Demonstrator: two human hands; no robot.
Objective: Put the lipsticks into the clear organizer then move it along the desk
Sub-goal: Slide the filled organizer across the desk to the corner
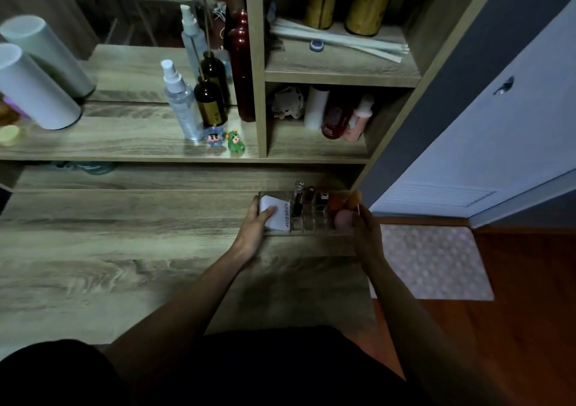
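Hands, left (254,223) and right (364,231), clasp the clear organizer (307,229) ends at the desk's (124,249) right edge, bare wood leftward

Both arms reach forward, left hand (254,223) and right hand (363,231) curled, gripping.

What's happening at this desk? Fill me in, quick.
A person grips a clear organizer with both hands: the left hand on its left end, thumb over a white box inside it, the right hand around its right end. Lipsticks already stand upright in its compartments. The organizer sits at the desk's right edge, just below the shelf, so it looks ready to be moved along the desk.
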